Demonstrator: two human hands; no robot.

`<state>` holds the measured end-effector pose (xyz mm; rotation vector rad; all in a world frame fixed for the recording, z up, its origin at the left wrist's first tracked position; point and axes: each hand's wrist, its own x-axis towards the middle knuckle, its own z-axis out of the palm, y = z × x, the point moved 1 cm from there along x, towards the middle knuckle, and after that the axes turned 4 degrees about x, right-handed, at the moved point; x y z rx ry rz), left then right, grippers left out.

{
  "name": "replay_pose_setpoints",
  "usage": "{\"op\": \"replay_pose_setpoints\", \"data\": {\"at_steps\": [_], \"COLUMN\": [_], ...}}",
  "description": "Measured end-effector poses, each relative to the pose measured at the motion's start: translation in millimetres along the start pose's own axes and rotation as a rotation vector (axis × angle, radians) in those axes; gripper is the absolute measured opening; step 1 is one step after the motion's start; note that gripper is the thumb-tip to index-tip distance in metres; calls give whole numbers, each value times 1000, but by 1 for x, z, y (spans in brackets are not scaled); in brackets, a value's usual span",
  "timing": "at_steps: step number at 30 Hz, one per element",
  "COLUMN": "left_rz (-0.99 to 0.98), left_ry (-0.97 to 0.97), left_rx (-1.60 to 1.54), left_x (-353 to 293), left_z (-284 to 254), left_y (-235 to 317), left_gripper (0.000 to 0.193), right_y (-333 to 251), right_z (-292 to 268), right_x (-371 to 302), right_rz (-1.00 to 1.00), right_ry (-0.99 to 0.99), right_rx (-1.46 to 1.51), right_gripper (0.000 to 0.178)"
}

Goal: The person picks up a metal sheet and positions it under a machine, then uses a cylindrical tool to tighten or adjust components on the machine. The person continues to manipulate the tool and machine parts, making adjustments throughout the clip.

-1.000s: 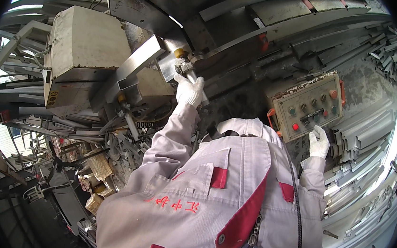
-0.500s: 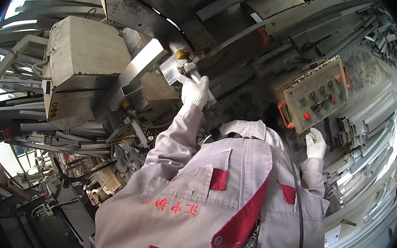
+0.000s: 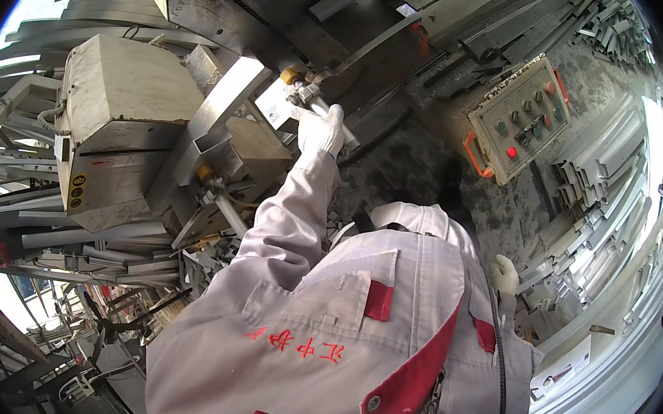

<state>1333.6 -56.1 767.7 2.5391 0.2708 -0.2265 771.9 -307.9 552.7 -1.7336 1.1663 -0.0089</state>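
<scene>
My left hand [image 3: 321, 132], in a white knit glove, is closed round a silver cylinder [image 3: 319, 105] on the machine. Its thumb lies toward a shiny metal plate [image 3: 274, 106]. Just beyond the fingers, a brass-coloured fitting [image 3: 290, 76] tops the clamp's metal joint. My right hand [image 3: 505, 276], gloved in white too, hangs low by my right side, apart from the control box [image 3: 522, 121]. Its fingers are too small and partly hidden to read, and nothing shows in it. The box carries several knobs and a red button.
A beige machine housing [image 3: 122, 99] stands left, beside an upright silver profile [image 3: 212, 120]. A second cylinder [image 3: 227, 211] sits nearer me. Stacked metal profiles [image 3: 585, 223] lie at right, and offcuts [image 3: 621, 35] heap at far right. A dark machine housing [image 3: 230, 18] overhangs ahead.
My right hand has dropped back toward my side, away from the control box. My left hand stays on the cylinder. The whole view has shifted slightly.
</scene>
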Motion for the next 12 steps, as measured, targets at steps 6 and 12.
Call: {"op": "replay_pose_setpoints", "data": {"at_steps": [6,12], "left_rz": [43,383], "left_ry": [43,-114], "left_rx": [41,-68], "left_x": [8,-23], "left_z": [8,77], "left_y": [-12,25], "left_gripper": [111,91], "right_y": [65,55], "right_z": [18,9], "right_x": [-36,-77], "right_rz": [161,243], "right_ry": [46,216], "right_rx": [206,122], "right_gripper": [41,40]}}
